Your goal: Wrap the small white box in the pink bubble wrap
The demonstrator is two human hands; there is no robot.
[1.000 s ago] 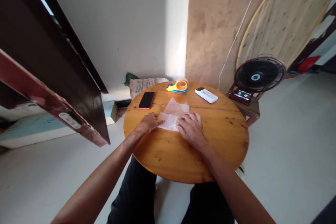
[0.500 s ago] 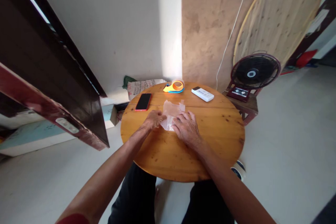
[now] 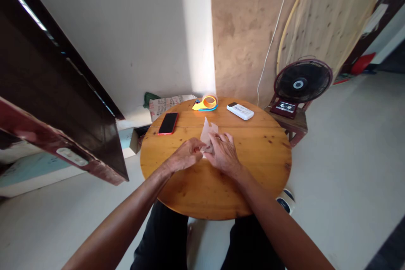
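A thin translucent plastic sheet (image 3: 207, 134) is bunched up between both hands over the middle of a round wooden table (image 3: 253, 164). My left hand (image 3: 185, 157) pinches its left side and my right hand (image 3: 223, 152) grips its right side, the two hands almost touching. The top of the sheet sticks up above my fingers; its lower part is hidden by them.
On the table's far side lie a red-edged phone (image 3: 168, 123), an orange and blue tape dispenser (image 3: 206, 103) and a white remote (image 3: 240, 111). A black fan (image 3: 301, 83) stands on a stool at the right. A dark door (image 3: 60, 105) leans at the left.
The sheet lay spread flat on the table a second ago. My hands have drawn together and gathered it into a narrow raised bundle.
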